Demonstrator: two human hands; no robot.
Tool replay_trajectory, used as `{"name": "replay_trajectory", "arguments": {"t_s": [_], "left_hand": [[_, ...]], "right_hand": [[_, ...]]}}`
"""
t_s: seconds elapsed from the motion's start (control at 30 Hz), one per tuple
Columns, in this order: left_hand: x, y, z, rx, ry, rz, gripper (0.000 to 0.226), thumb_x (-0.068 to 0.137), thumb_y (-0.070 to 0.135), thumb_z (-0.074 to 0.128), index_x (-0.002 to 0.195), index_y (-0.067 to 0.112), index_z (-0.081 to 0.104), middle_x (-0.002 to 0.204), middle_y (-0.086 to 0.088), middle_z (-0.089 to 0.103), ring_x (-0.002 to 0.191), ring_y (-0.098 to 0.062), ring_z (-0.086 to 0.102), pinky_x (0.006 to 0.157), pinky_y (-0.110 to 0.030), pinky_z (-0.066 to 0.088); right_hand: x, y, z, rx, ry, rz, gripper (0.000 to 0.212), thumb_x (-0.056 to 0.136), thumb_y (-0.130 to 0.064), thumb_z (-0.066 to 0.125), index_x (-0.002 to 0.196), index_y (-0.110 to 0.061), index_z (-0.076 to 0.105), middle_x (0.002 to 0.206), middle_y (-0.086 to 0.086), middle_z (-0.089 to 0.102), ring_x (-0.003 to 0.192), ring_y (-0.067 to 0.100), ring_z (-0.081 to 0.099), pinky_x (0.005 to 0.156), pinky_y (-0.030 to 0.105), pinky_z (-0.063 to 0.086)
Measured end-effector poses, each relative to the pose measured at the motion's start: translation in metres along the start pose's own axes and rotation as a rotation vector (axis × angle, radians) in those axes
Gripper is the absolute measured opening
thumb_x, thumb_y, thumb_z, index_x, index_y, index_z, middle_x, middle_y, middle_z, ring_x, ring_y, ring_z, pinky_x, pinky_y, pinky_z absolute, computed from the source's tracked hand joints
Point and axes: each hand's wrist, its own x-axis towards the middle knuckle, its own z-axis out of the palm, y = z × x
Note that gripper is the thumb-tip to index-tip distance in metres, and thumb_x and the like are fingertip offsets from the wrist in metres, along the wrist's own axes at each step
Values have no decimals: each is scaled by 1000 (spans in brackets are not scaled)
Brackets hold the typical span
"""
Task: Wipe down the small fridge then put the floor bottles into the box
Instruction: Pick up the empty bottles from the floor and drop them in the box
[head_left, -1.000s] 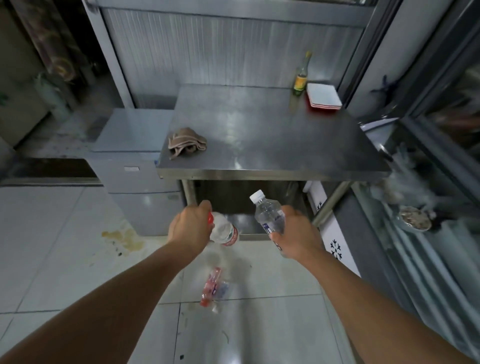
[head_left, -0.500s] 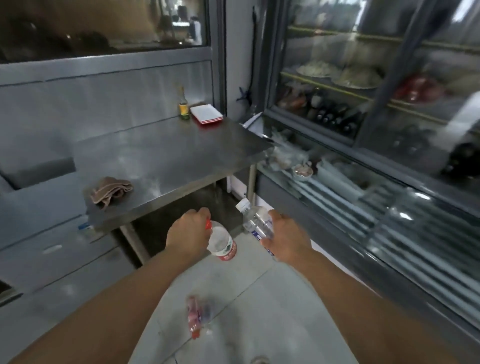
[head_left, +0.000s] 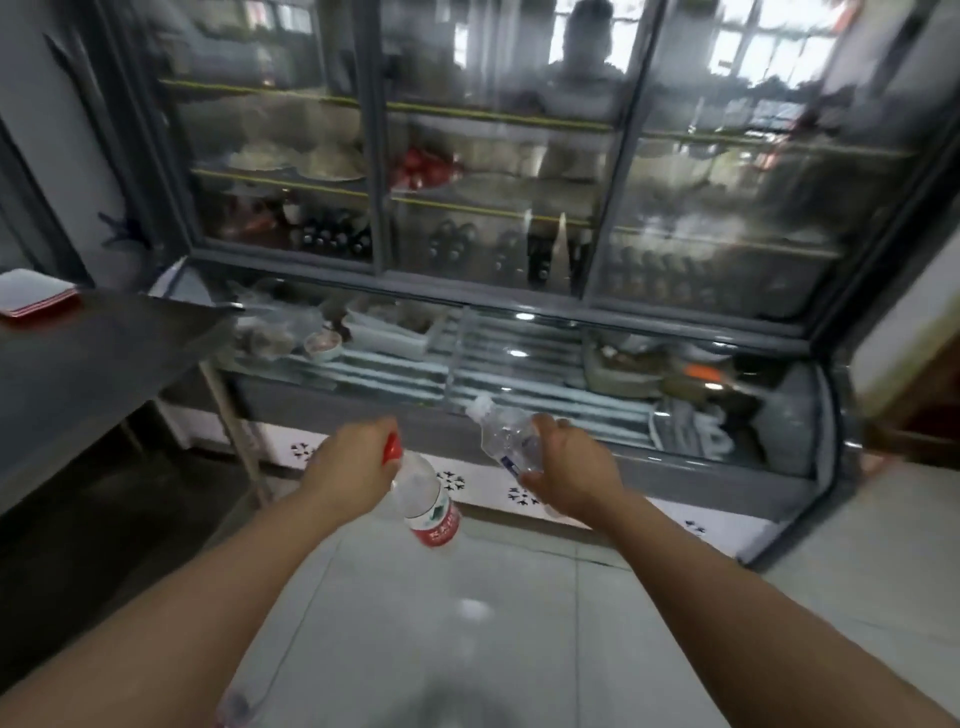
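Swung right since a sec ago: steel table w/ its red-rimmed plates now sits at far left edge, cloth and small fridge gone from view, and the big glass display fridge fills the front. Both hands kept their bottles thru the turn.

Left hand is closed round the neck of a clear bottle w/ red cap; cap end tucked in the fist, body hanging down and tilted to the right, red-and-green label near its lower end. Right hand is wrapped round the lower part of a 2nd clear bottle w/ white cap; that one points up and left, cap clear of the fingers, blue-and-white label partly under the palm. Bottles are near each other but apart, both held over the pale tiled floor, in front of the chiller's low glass case.

3rd bottle on the floor shows only as a blurry bit at the bottom edge by the left forearm; can't tell more. Box not in view. Reflection of a person in the upper glass, blurred.
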Motion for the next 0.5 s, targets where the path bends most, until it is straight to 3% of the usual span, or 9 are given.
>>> {"name": "replay_trajectory", "arguments": {"t_s": [0.13, 0.33, 0.5], "left_hand": [[3, 90, 18, -39, -48, 113, 11, 86, 18, 60, 96, 19, 58, 94, -3, 64, 80, -20, 54, 66, -28, 40], [-25, 242, 59, -66, -156, 315, 6, 86, 14, 60, 87, 18, 55, 86, -1, 61, 74, -18, 55, 61, -29, 45], [-64, 378, 102, -87, -236, 437, 7, 87, 13, 55, 90, 19, 55, 91, -1, 60, 82, -19, 55, 64, -30, 44]], "right_hand": [[-53, 83, -32, -9, 68, 132, 63, 84, -37, 65, 136, -15, 36, 127, 10, 55, 111, 29, 55, 83, 36, 46], [-156, 220, -68, -1, 130, 323, 65, 86, -39, 63, 139, -19, 32, 131, 9, 51, 112, 29, 56, 81, 37, 48], [-255, 332, -96, 12, 166, 452, 57, 86, -39, 63, 133, -20, 37, 124, 6, 54, 111, 26, 54, 76, 30, 41]]}}
